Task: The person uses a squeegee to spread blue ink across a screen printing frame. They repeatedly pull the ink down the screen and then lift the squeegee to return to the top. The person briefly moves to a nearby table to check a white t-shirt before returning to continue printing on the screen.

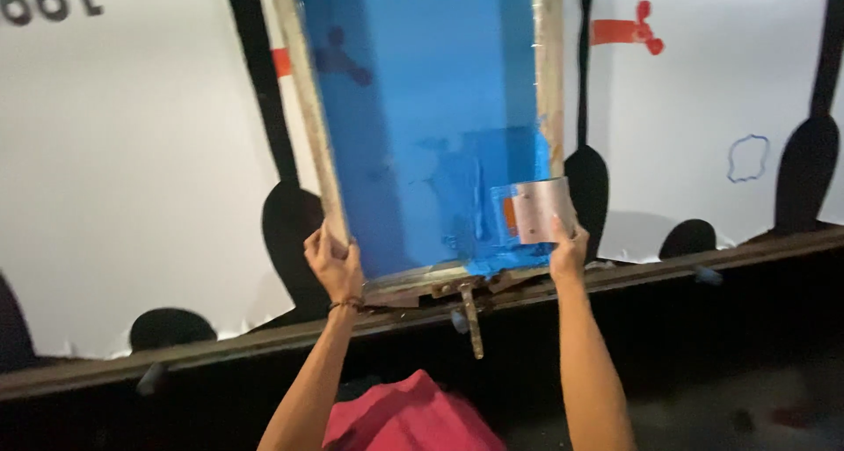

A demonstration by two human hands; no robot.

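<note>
Two hands — left hand (332, 262), right hand (567, 247) — gripping wooden-framed blue screen (422, 126).

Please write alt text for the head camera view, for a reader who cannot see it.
Two bare hands hold a wooden-framed blue screen over white sheets on a long table: the left hand grips its left edge, the right hand its lower right corner, beside a pale curved tape patch. A red cloth shows below.
</note>
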